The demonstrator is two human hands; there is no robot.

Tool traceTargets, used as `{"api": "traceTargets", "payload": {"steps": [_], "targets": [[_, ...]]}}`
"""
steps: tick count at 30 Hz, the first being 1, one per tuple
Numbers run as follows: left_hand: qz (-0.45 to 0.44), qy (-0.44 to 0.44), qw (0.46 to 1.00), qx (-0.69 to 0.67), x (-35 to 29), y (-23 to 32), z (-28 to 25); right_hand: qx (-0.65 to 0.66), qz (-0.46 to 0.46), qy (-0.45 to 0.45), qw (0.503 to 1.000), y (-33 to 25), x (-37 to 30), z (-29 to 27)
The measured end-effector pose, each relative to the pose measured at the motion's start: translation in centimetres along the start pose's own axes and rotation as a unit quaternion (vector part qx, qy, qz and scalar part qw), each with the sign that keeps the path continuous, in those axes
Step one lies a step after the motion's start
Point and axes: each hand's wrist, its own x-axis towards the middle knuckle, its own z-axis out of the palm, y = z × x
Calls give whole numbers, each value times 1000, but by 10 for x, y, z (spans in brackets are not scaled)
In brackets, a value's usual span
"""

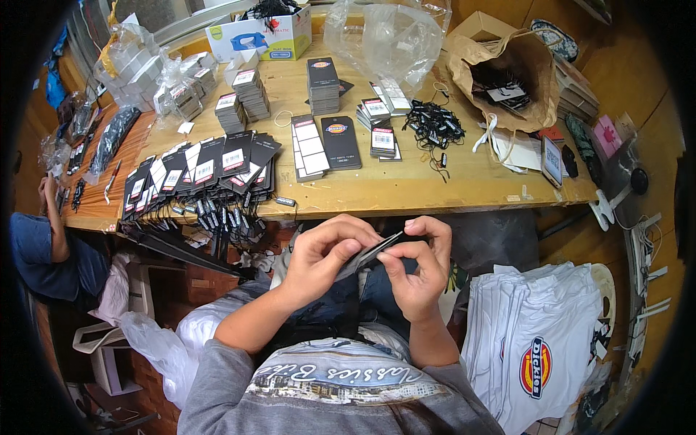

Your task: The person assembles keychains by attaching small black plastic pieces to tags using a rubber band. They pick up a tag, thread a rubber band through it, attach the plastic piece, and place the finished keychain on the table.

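Above my lap, just off the table's front edge, my left hand (322, 255) is closed on a few dark hang tags (371, 254), seen nearly edge-on. My right hand (420, 267) pinches the other end of these tags between thumb and fingers. A black strand hangs below them, too unclear to name. On the table ahead lie a black hang tag (341, 145) and a white-faced tag (309, 148) side by side. To the left, a fanned heap of black tags (210, 163) has its black strings (225, 217) drooping over the edge. Loose black tag strings (433, 125) lie in a tangle at the right.
Tag stacks (322, 90) stand mid-table. Behind are a white-and-green box (290, 45) and clear plastic bag (384, 40). A brown paper bag (536, 94) and phone (552, 161) sit at right. Folded white shirts (507, 319) lie right of my lap; another person (54, 246) is far left.
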Motion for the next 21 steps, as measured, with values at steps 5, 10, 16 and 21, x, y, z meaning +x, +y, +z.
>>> {"api": "traceTargets", "payload": {"steps": [5, 10, 16, 21], "targets": [[-159, 3, 968, -196, 2, -9, -3, 32, 12, -19, 999, 3, 3, 2], [-132, -2, 976, -172, 2, -11, 2, 104, 63, -40, 992, 10, -1, 2], [-48, 71, 995, -52, -5, -16, 11, 65, 67, -64, 994, 11, -2, 5], [12, 69, 998, 3, -1, -12, 7, 116, 112, -128, 979, 15, 2, 2]]}}
